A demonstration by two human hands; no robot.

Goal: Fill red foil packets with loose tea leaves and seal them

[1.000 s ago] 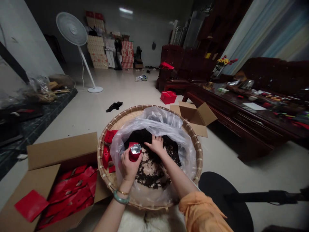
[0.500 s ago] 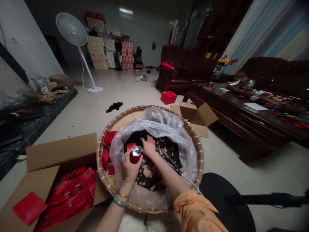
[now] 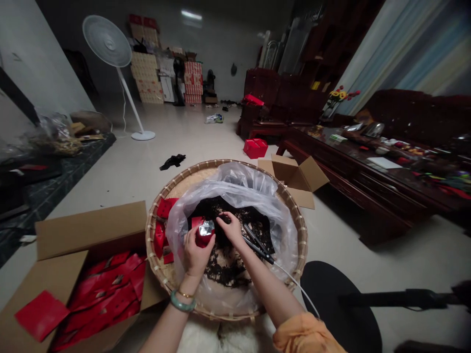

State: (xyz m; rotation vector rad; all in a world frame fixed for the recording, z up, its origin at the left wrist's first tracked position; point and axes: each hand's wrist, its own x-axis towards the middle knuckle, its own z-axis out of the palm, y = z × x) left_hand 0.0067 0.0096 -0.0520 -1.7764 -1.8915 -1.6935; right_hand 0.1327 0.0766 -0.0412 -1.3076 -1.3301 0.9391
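My left hand (image 3: 196, 252) is closed round a small red packet (image 3: 202, 239) with a shiny silver foil top (image 3: 206, 228). Just right of it, my right hand (image 3: 231, 230) has its thumb and forefinger curled in a pinch, with dark dried leaves showing between them. Below both hands, dark dried leaves (image 3: 226, 277) lie in a clear plastic sheet (image 3: 289, 230) that lines a round woven bamboo basket (image 3: 302, 235). A dark pen-like tool (image 3: 257, 249) with a white cord rests on the leaves by my right forearm.
At the left stands an open carton (image 3: 90, 223) full of red packets (image 3: 106, 294); more red packets (image 3: 167, 208) lie inside the basket's left edge. Another open carton (image 3: 312, 176) is beyond the basket. A black round stand base (image 3: 342, 304) sits at the right, near a long dark table (image 3: 342, 181).
My right hand has drawn back slightly, and its fingers have gone from spread over the leaves to a pinch near the packet. My left hand keeps hold of the packet. The view has shifted slightly.
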